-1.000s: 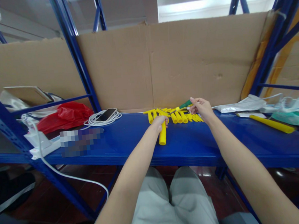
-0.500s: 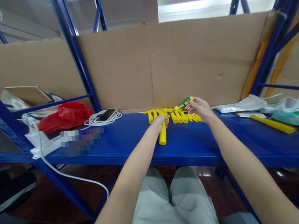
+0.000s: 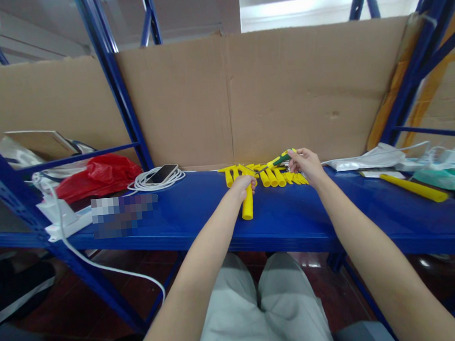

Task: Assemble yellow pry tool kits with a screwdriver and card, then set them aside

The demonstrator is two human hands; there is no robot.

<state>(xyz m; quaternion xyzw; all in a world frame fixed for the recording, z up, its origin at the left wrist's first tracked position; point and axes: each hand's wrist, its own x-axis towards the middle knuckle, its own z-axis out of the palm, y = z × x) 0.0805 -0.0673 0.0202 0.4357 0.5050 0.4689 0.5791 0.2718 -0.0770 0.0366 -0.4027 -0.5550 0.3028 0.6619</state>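
Note:
My left hand [image 3: 245, 186] is closed around a yellow tube-shaped piece [image 3: 247, 208], whose open round end points toward me. In my right hand [image 3: 304, 162] is a green and yellow screwdriver [image 3: 281, 158], gripped by the end of its handle. Its thin shaft slants down to the left, to the top of the piece in my left hand; the tip is hidden there. Several more yellow tube pieces [image 3: 272, 178] lie in a row behind and right of my left hand. Smaller yellow parts [image 3: 295, 178] lie at the right end of that row.
The blue shelf top [image 3: 199, 207] carries a phone [image 3: 163, 174] on a coiled white cable [image 3: 140, 185], a red plastic bag [image 3: 99, 176] and a white power strip [image 3: 71, 226]. Rightward lie a long yellow tube [image 3: 414, 187] and a white packet [image 3: 364, 159]. A cardboard sheet [image 3: 284, 91] stands behind.
The screwdriver's handle has turned in my right hand, with its green and yellow stripes lying differently. My right fingers have shifted slightly. My left hand and the yellow piece stay in place.

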